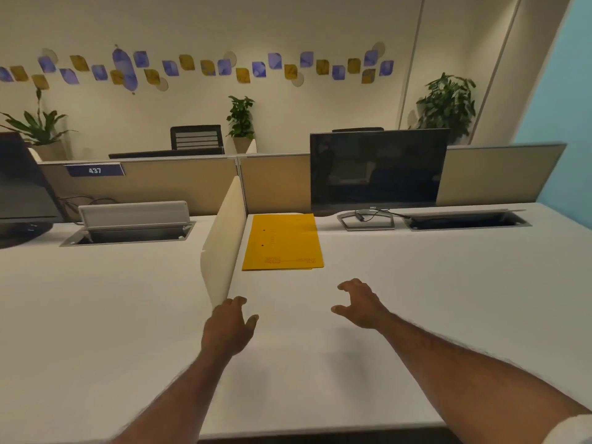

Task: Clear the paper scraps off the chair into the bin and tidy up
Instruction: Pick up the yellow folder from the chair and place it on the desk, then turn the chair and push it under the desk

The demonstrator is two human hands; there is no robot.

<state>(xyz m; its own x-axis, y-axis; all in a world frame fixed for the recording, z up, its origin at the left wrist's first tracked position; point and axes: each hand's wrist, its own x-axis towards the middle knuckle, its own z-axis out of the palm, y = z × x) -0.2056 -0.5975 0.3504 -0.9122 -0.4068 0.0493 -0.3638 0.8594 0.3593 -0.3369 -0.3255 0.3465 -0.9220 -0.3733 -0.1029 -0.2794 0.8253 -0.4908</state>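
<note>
While both hands, left hand [228, 328] and right hand [362, 304], hover empty with fingers spread just short of the yellow folder [282, 241], no scraps, chair or bin show; grabbing the folder risks binning it.

desk top [416, 283]: smooth, matt white laminate
folder [283, 241]: matt yellow card or paper, far centre
monitor [378, 171]: glossy dark screen, reflecting the room
monitor stand [344, 223]: brushed grey metal
cable hatch [134, 213], far left: pale matt metal flap
back partition [160, 184]: beige, cloth-like, matt, with metal top rail
side divider [224, 238]: smooth cream panel, slight sheen
</note>
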